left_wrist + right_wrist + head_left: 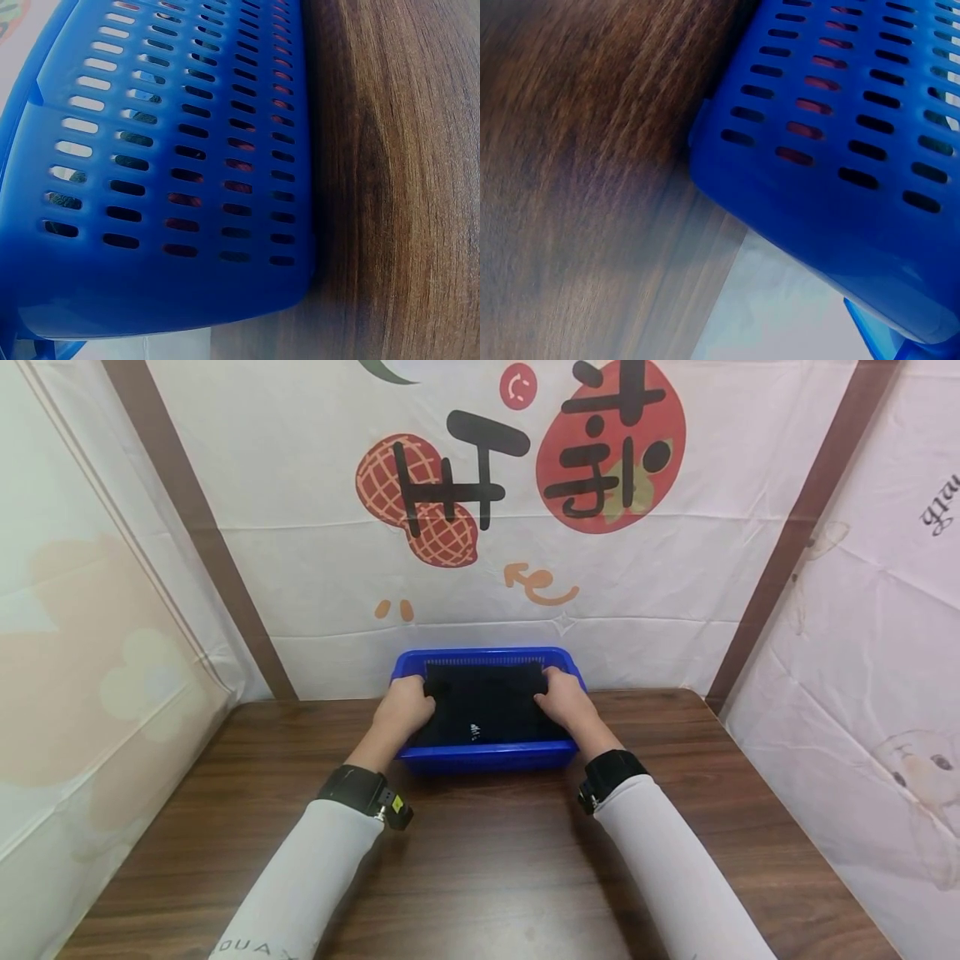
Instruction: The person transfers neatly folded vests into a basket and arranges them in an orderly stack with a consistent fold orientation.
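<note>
A black folded cloth [487, 702] with a small white print lies inside a blue plastic basket [495, 750]. At its left side my left hand [405, 703] grips the cloth, the thumb on top and the other fingers hidden. On the opposite side my right hand [562, 695] holds the right edge, its thumb also over the fabric. Both hands reach over the basket's short sides. Neither hand shows in the wrist views, which face the slotted basket wall [142, 277] from outside. Through the slots [804, 130] something reddish and something dark are visible, kinds unclear.
The basket stands at the back of a brown wooden table [480, 860], close to a white printed curtain [315, 577]. More printed fabric hangs at the left [97, 652] and right [862, 668]. Each wrist wears a black strapped device [360, 792].
</note>
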Motion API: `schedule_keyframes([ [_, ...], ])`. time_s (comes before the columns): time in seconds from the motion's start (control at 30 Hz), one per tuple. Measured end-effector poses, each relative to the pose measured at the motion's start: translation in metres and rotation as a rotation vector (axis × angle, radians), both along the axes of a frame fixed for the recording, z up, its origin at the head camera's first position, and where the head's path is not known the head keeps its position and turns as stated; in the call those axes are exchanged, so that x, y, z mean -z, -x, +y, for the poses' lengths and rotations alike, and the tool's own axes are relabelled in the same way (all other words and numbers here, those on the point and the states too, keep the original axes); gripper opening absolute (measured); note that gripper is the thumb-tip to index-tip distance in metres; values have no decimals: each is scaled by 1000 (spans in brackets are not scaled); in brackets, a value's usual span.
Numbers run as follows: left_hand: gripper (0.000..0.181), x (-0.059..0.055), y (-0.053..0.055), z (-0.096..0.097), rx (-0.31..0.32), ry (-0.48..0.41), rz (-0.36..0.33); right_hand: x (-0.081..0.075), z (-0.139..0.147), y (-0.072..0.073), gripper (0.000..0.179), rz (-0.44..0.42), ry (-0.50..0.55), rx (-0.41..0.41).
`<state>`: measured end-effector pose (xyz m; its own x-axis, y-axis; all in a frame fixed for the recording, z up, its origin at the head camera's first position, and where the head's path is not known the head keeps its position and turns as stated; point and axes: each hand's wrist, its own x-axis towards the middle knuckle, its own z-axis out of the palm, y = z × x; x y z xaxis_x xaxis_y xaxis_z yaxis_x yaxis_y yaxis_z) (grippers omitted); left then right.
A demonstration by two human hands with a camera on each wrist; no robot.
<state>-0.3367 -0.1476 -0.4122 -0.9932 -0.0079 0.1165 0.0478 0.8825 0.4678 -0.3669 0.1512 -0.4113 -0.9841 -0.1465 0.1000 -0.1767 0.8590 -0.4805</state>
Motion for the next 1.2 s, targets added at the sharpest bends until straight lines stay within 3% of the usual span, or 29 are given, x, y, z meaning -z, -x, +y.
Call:
schedule_keyframes([
  [0.17,37,-1,-3,1,4,15,-1,1,0,0,61,-20,-16,-2],
  [0.43,56,-4,-7,3,-6,-8,-13,0,-1,-1,62,-32,-28,1],
  [0.63,64,-2,-8,3,-14,-48,15,1,-2,-1,64,-47,-20,8],
  [1.2,61,-3,-13,6,28,-29,38,2,-3,0,65,-28,-86,-32],
])
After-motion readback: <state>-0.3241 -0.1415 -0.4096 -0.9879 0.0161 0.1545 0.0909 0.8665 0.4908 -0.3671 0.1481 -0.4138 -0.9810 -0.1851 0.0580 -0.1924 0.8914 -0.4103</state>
